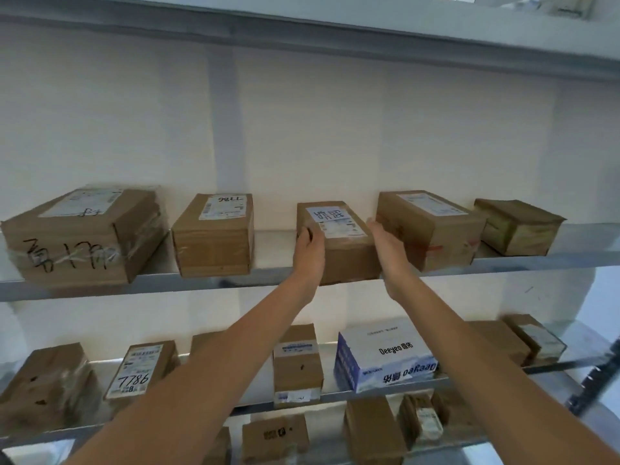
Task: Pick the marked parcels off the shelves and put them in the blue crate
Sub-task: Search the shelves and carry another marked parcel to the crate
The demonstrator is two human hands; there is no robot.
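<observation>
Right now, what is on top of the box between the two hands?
On top of the box lie two white labels, one handwritten, one printed. The left hand covers the top's left edge. The right hand is at its right side, palm facing it.

A white wall (335, 129) stands behind grey metal shelves (201, 280), which run across the view in several levels. A pale upright post (223, 129) rises against the wall between two levels. The light is soft and even, and the shelf surfaces shine a little.
</observation>
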